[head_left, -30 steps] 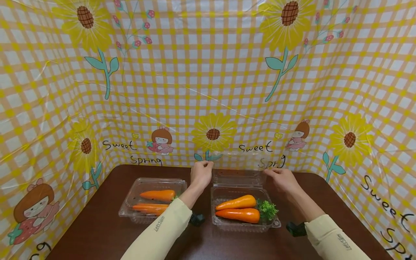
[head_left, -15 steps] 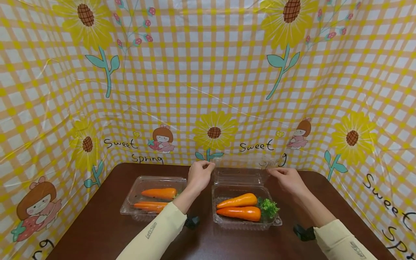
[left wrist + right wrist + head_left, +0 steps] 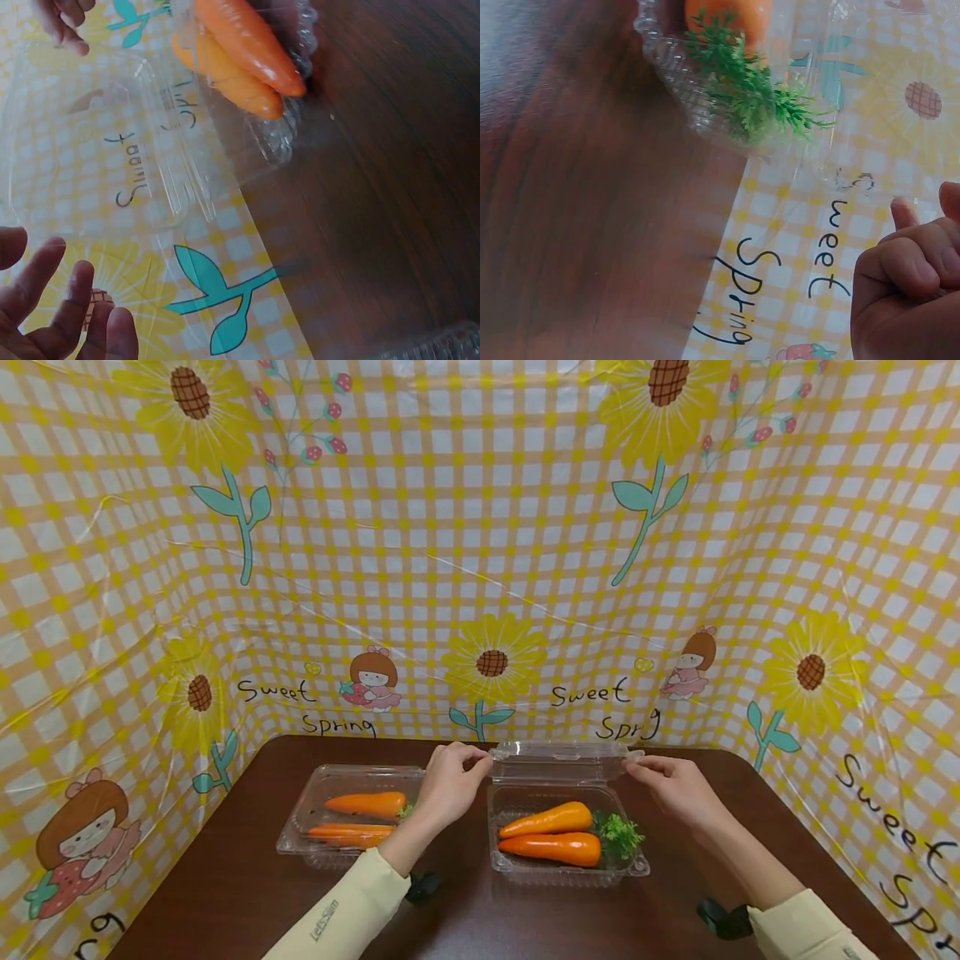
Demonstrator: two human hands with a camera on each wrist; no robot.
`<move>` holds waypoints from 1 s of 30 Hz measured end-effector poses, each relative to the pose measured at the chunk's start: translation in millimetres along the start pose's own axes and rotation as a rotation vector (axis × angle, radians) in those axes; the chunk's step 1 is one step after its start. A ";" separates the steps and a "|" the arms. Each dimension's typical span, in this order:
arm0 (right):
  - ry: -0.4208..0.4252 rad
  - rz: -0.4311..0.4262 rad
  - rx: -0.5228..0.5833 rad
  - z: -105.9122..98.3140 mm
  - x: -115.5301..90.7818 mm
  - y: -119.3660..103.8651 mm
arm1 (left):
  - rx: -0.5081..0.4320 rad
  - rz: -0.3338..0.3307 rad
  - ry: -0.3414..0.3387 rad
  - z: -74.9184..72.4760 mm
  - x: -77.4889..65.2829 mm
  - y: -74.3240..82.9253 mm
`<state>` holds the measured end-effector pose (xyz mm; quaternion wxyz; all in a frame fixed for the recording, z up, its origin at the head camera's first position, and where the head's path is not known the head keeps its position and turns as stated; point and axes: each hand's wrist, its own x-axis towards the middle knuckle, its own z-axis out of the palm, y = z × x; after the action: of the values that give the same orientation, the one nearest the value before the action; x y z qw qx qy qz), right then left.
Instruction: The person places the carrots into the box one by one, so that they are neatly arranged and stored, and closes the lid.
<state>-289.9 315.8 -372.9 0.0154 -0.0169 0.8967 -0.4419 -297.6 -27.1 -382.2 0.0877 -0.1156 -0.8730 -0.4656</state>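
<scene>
A clear plastic clamshell box (image 3: 555, 875) sits right of centre on the table with its hinged lid (image 3: 562, 750) raised at the back. Inside lie two orange carrots (image 3: 551, 850), their green tops (image 3: 619, 837) reaching over the right rim. My left hand (image 3: 450, 783) pinches the lid's left corner between thumb and index finger; in the left wrist view that hand's other fingers (image 3: 79, 296) spread loosely below the lid edge. At the opposite corner, my right hand (image 3: 670, 783) pinches the lid, its remaining fingers curled in the right wrist view (image 3: 911, 274).
A second clear clamshell (image 3: 311, 781), its lid down over carrots (image 3: 367, 804), stands to the left, partly behind my left forearm. The brown table (image 3: 525, 922) ends at a checked sunflower cloth (image 3: 420, 568) hung around the back and sides. Black wrist cameras (image 3: 723, 918) sit under both wrists.
The lid has tipped forward and down from a more upright stance, its front edge now lower. Both hands have come down and slightly nearer with it, while the carrots have stayed put.
</scene>
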 end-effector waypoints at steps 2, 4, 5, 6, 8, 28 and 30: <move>-0.008 -0.009 -0.005 -0.2 -4.0 1.9 | 0.040 0.014 -0.008 -1.2 -4.1 -0.1; -0.022 -0.009 0.006 -0.4 -7.3 3.8 | 0.069 0.023 -0.020 -2.3 -8.4 0.4; -0.027 -0.020 0.005 -0.6 -9.0 4.9 | 0.084 0.030 -0.025 -2.6 -10.2 0.5; -0.033 -0.010 0.024 -0.7 -10.3 5.9 | 0.098 0.036 -0.032 -2.9 -11.9 0.5; -0.034 -0.029 0.023 -0.8 -12.8 7.6 | 0.115 0.049 -0.047 -3.3 -15.3 0.5; -0.064 -0.158 -0.016 6.0 -41.4 32.8 | 0.284 0.083 -0.164 8.8 -57.8 -4.8; -0.054 -0.182 -0.027 7.8 -44.2 36.8 | 0.290 0.080 -0.178 11.4 -61.4 -5.7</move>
<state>-246.1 334.0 -406.3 -0.0008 -0.1103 0.8967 -0.4287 -240.9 -28.1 -409.0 0.0443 -0.1770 -0.9301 -0.3187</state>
